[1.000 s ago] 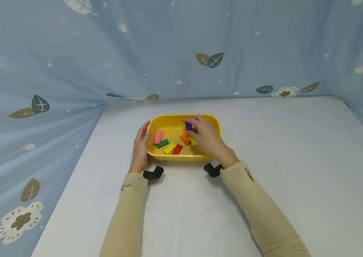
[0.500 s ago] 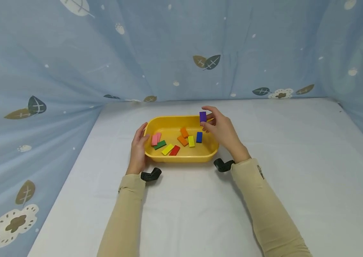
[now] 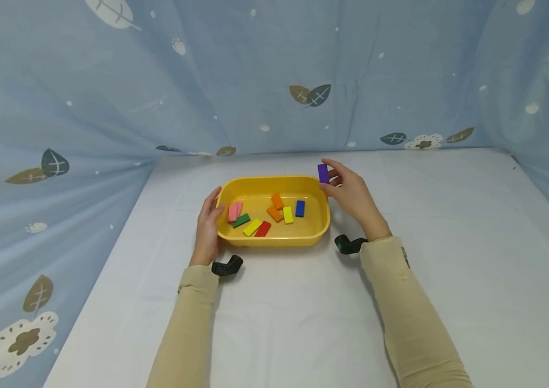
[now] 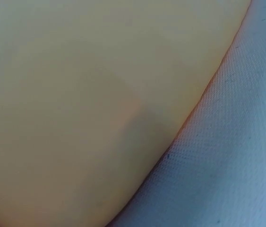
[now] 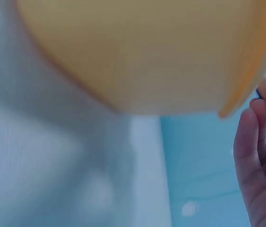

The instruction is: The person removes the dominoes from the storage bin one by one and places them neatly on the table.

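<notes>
We find the left hand (image 3: 207, 229) gripping the left end of the tray (image 3: 274, 242), and the right hand (image 3: 354, 198) pinching a purple block (image 3: 323, 173) near the tray's far right corner.

Even light, soft shadows, blurry wrist views

Backdrop (image 3: 235, 64): pale blue fabric, wrinkled, behind the table (image 3: 459, 258) and along its left and right sides | Printed motifs: brown and dark green leaves (image 3: 318, 96), white flowers (image 3: 23, 342) with brown centres, small white spots (image 3: 532, 108) | Table: white surface, faint creases | Light: even, soft
</notes>
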The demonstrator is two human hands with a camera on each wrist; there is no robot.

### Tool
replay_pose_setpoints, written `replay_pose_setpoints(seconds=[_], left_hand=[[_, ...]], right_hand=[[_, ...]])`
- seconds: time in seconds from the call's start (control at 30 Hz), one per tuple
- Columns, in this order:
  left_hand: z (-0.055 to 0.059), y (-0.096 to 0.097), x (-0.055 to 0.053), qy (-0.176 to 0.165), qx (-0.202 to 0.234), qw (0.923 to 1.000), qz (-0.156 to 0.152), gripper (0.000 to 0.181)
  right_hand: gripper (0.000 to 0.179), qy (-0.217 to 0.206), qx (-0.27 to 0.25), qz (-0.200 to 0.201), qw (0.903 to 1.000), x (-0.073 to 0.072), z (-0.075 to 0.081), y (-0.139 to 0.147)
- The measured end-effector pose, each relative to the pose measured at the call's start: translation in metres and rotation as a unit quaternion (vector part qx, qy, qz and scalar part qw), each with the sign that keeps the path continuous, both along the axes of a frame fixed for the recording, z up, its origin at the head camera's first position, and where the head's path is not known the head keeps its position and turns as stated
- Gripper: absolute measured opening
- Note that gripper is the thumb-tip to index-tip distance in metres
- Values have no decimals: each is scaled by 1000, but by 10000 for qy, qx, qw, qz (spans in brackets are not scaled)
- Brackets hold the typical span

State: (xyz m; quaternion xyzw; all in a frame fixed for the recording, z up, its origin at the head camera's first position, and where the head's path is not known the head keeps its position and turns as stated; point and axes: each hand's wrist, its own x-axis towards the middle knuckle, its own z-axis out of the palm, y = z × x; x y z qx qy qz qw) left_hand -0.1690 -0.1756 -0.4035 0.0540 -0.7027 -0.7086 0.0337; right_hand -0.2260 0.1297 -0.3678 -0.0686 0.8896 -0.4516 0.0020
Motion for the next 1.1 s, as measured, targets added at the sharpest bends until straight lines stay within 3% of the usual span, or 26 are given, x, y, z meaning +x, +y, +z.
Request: replay_pose_setpoints(seconds=[0.13,0.3,0.53,0.67,1.1], left_hand=[[-1,0,1,-2,-14,10000,37,44],[-13,-3,-8,136,30,9999,7,44],[0,3,2,101,-56,9999,-65,46],[-1,3,4,55,-87,9999,-26,46],[4,3,4,90,-73,9999,-33,45]], right_hand=[[58,-83,96,-42,9999,-5,-5,11],[60,-232,-4,-245,9994,-11,-14,35],[57,-1079,249,230,9936,-12,-30,53],[57,-1442,597,319,9872,-11,-35,55],[62,-1510,1084,117,9825,-16,-39,57]])
